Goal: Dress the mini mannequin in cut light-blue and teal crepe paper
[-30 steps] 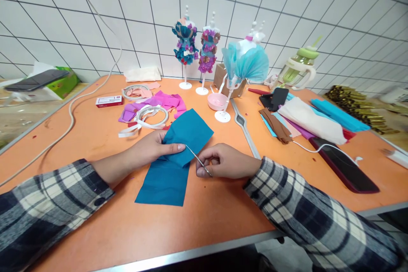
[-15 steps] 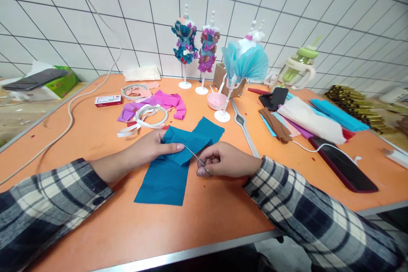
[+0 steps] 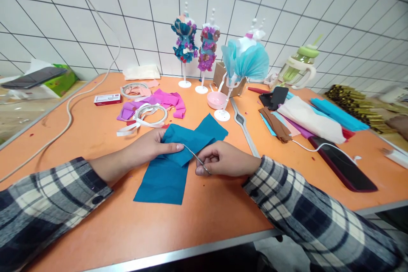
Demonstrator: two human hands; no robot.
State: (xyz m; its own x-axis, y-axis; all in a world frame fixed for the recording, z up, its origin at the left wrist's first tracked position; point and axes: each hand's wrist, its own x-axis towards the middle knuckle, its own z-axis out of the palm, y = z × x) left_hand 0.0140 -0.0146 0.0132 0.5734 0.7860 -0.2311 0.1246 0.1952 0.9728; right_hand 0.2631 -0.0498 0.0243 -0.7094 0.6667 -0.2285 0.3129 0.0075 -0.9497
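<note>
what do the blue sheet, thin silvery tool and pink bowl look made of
Blue sheet: matte thin paper or cloth, judging by its soft creases. Silvery tool: probably metal, from its grey shine. Pink bowl: perhaps plastic, smooth and evenly coloured.

Left hand (image 3: 157, 144): thumb (image 3: 174, 148) extended, pinching. Right hand (image 3: 223, 159): fingers (image 3: 206, 151) curled, thumb bent beneath. Forearms (image 3: 106, 166) converge forward.

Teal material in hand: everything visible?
The teal material is matte, thin and creased, like crepe paper. A near, four-sided part spreads on the orange table; upper parts fold or overlap, one angling away rightward. The left hand pinches it, thumb on top. A slim metal tool in the right hand crosses it. One piece or several: unclear.
</note>
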